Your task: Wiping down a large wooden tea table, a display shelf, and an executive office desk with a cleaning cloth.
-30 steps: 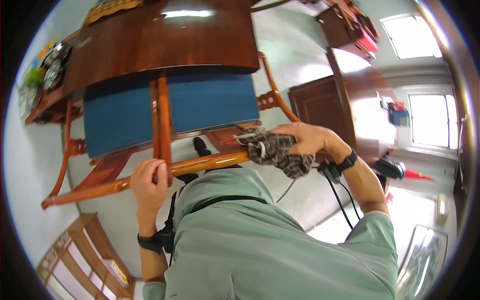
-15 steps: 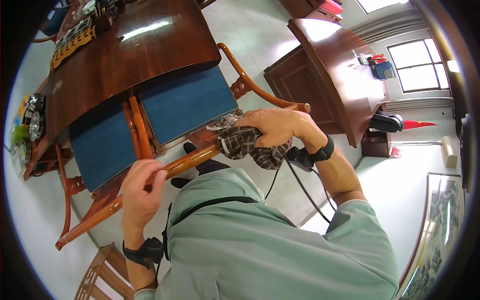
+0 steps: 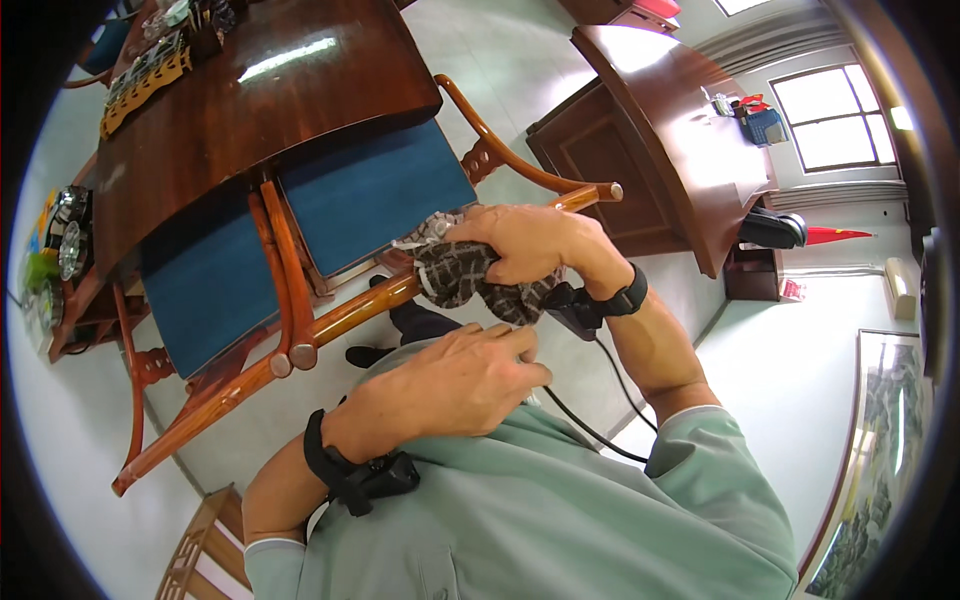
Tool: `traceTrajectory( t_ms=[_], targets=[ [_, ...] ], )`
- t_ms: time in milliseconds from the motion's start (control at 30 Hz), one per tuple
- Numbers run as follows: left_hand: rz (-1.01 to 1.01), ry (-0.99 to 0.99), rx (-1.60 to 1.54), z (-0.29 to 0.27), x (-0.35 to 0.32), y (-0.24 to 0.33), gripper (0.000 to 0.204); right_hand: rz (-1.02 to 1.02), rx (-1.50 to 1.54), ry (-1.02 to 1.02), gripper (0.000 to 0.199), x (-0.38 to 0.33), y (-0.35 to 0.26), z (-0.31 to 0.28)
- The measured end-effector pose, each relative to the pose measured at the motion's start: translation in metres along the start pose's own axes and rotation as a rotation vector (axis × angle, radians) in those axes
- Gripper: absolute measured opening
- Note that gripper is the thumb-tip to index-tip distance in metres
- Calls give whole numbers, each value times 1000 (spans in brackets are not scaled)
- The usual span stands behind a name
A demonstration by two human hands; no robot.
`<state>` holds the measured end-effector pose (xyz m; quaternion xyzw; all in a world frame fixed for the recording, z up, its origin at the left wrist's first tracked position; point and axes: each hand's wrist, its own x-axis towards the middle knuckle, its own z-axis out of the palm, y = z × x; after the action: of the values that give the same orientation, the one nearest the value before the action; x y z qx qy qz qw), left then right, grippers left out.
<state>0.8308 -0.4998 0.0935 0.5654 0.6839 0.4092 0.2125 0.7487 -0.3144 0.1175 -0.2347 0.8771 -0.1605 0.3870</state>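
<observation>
Patterned cloth (image 3: 470,280) lies bunched on the wooden top rail (image 3: 340,320) of a blue-cushioned chair (image 3: 370,195); the right hand (image 3: 530,245) presses down on it, fingers curled and gripping the fabric; the left hand (image 3: 465,380) rests loosely closed against the person's chest, just below the cloth, holding nothing visible.

On the curved dark-wood worktop (image 3: 672,120) at the right, near its window end, stands a small blue box-shaped package (image 3: 765,125) with a red item (image 3: 752,103) just beside it. Details too small to tell. No labels, signs or screens are discernible.
</observation>
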Motion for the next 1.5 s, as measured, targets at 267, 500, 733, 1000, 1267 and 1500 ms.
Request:
traceTrajectory(
  t_ms=[267,500,733,1000,1267,1500],
  targets=[
    [-158,203,-207,-1,-15,-13,29,-184,79,57,56,38,28,-9],
    [-492,738,-532,3,-17,-41,48,-423,348,544,47,88,-22,-38],
    [-434,876,-768,-9,6,-52,39,-544,742,655,39,131,-61,-52],
    [-472,965,-1116,1,11,-60,33,-514,907,646,37,140,-61,-58],
    [-508,888,-1130,9,2,-66,35,-410,1100,634,39,151,-38,-42],
    [-753,1173,239,3,-102,-54,15,-358,466,396,44,131,-6,-53]
  ],
)
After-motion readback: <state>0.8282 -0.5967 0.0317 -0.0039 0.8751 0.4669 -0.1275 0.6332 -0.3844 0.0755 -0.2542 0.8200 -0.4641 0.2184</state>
